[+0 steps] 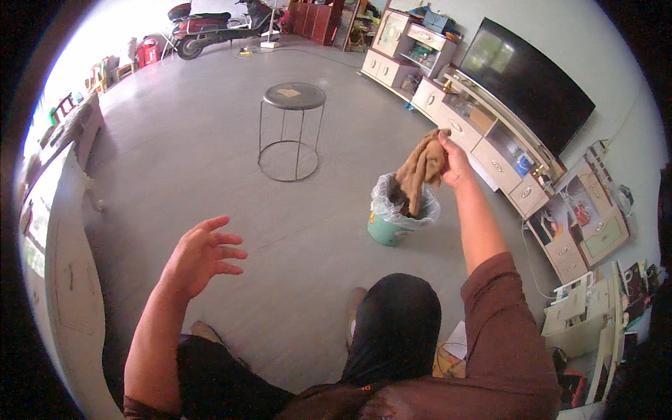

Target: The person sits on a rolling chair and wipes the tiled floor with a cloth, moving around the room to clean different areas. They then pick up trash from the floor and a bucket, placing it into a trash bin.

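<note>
A brown cloth [422, 160] hangs from my right hand [454, 160], which is closed on its upper end. The cloth's lower tip reaches down over the mouth of a green waste bin [387, 232] lined with a translucent plastic bag [386, 202]; whether it touches the dark contents cannot be told. My left hand [207, 257] is held over the grey floor with its fingers apart, holding nothing. Ahead stands a round stool [295, 96] with thin metal legs and a small tan patch on its seat.
Along the right wall runs a low cabinet [475, 149] with drawers, beneath a large television [525, 84]. A motor scooter [220, 29] is parked at the far end. White furniture [73, 273] stands close on the left. Papers [455, 341] lie beside my right knee.
</note>
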Motion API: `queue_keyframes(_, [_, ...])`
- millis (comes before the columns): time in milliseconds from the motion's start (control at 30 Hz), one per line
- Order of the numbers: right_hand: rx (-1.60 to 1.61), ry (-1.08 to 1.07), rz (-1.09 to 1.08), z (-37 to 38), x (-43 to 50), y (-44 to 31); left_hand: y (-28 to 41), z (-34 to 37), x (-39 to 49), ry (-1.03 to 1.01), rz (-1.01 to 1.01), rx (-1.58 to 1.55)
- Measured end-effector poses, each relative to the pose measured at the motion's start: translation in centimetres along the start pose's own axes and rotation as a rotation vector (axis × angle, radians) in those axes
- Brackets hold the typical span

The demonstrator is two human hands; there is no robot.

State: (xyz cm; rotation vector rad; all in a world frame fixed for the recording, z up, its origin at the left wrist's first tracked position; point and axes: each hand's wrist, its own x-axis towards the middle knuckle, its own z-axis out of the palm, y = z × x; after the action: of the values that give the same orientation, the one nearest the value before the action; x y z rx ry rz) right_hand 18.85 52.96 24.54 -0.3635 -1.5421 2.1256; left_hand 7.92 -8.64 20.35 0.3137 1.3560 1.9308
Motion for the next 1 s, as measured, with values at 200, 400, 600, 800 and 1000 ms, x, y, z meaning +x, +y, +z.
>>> queue_keyframes(200, [-0.808, 0.341, 0.006, -6.5, 5.5, -3.3, 0.2, 0.9, 0.7, 0.084, -0.033, 0.120])
queue_keyframes(400, [-0.545, 0.519, -0.274, -16.9, 10.2, -6.0, -0.7, 1.9, 2.8, 0.042, -0.054, 0.139])
queue_keyframes(600, [-0.528, 0.556, -0.067, -10.0, 8.8, -0.4, 0.3, 1.0, 1.3, 0.128, -0.050, 0.195])
queue_keyframes(800, [-0.447, 0.452, -0.024, -8.2, 5.7, -1.1, 0.1, 0.7, 1.2, 0.130, -0.039, 0.221])
queue_keyframes(1000, [-0.076, 0.114, -0.059, -4.6, 1.7, -1.3, 0.5, 0.4, -0.4, 0.129, -0.002, 0.330])
